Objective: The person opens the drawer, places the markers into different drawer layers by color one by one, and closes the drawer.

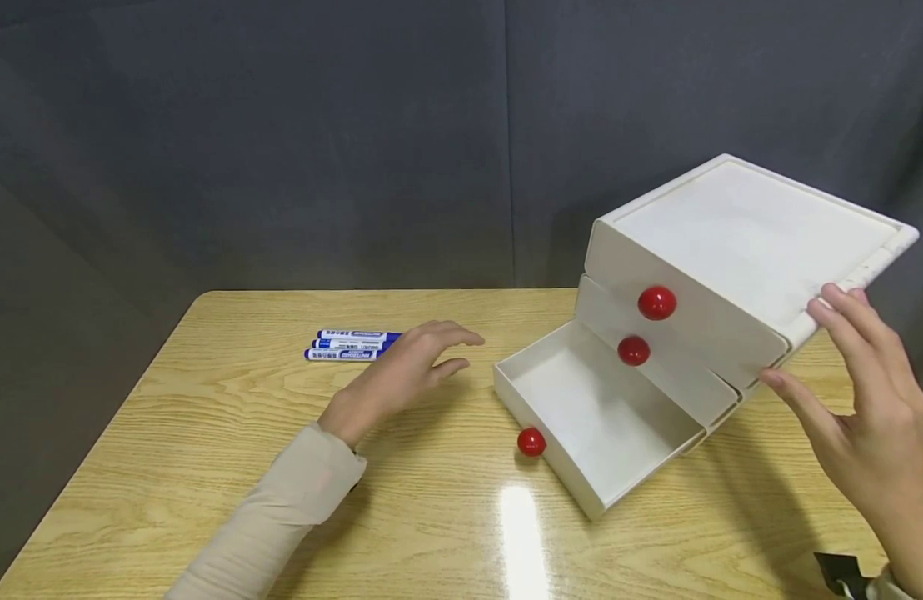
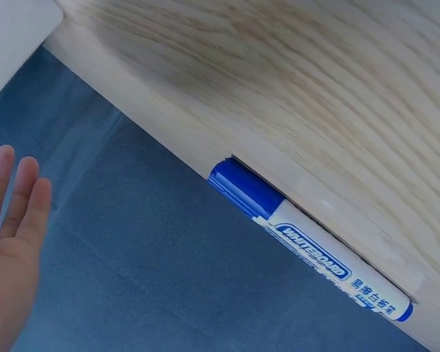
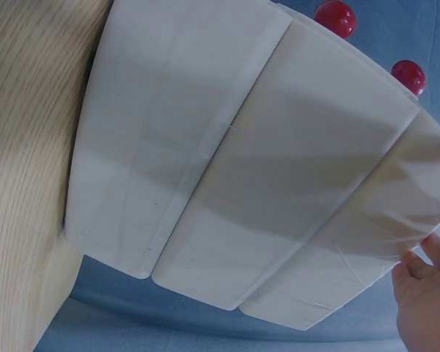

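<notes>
A white drawer box [image 1: 754, 242] of three stacked tiers stands at the right, its bottom drawer [image 1: 596, 417] pulled out and nothing inside it. Round red knobs [image 1: 657, 302] mark the drawer fronts. My right hand [image 1: 874, 400] touches the box's near top edge with its fingertips, the thumb at the front corner. In the right wrist view, that hand [image 3: 429, 286] rests at the top of the box's side wall [image 3: 279, 161]. Left of the drawer, my left hand [image 1: 409, 362] is held over the table, fingers extended and empty, partly covering the blue-and-white whiteboard markers [image 1: 345, 355].
The wood-grain table [image 1: 431, 517] carries everything. A dark cloth [image 1: 341, 150] hangs behind its back edge. Three markers lie side by side, left of the drawer box. A small black piece [image 1: 840, 571] shows by the right wrist.
</notes>
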A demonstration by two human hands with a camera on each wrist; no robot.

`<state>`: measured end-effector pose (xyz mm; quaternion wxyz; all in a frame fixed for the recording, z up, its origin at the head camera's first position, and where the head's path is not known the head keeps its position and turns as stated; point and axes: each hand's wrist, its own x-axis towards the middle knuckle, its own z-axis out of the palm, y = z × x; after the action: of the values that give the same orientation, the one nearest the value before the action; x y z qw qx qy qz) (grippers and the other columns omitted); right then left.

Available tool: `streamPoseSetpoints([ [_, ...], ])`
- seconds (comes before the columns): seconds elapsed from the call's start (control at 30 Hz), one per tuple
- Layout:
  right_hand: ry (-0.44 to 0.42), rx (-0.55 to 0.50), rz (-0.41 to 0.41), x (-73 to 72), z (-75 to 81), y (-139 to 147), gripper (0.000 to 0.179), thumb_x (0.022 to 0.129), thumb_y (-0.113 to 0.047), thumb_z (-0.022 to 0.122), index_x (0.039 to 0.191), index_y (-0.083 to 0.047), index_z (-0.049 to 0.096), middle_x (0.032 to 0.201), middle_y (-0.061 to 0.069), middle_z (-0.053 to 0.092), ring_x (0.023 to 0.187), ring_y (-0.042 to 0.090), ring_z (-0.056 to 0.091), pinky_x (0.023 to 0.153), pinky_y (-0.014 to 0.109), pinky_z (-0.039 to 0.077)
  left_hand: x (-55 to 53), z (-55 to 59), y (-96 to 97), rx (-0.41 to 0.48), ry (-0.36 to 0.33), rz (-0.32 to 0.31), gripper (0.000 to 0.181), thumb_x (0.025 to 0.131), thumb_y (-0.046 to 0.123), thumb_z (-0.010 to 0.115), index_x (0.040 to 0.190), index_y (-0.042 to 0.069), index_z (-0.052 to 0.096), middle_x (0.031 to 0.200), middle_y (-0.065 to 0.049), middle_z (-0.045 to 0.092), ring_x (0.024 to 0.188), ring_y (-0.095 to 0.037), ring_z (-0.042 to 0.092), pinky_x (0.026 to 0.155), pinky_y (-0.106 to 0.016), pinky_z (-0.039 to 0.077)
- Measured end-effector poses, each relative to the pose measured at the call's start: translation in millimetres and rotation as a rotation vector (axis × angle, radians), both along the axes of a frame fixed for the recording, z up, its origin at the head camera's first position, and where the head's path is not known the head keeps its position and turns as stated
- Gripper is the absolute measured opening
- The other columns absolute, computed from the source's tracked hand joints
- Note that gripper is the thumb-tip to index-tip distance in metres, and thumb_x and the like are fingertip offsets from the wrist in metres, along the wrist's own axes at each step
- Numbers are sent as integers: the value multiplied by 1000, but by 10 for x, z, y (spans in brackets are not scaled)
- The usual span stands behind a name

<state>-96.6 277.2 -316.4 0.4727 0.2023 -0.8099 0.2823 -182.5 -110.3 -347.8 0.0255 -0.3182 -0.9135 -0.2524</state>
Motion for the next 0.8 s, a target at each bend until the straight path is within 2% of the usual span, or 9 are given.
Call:
streamPoseSetpoints([
  [0.27,-14,6,-8,1,-6,15,79,92,-59,55,126,13,58,132,36,54,140,36,43,122,27,30,-14,-23,-97,2,10,6,34,95,10,66,129,9,65,130,-5,67,123,-23,61,106,-37,50],
  [0.5,-25,10,-16,10,-5,24,79,92,-59,55,127,13,58,133,36,54,142,33,43,122,26,29,-8,-71,-199,-1,0,44,34,95,10,66,129,10,65,130,-5,66,124,-24,60,106,-39,50],
  [0.8,-22,10,-21,24,-9,35,79,93,-58,55,127,13,57,133,36,54,141,37,43,122,27,30,17,-115,-292,-9,-14,72,34,96,11,65,131,10,64,132,-6,65,126,-25,59,108,-41,49],
])
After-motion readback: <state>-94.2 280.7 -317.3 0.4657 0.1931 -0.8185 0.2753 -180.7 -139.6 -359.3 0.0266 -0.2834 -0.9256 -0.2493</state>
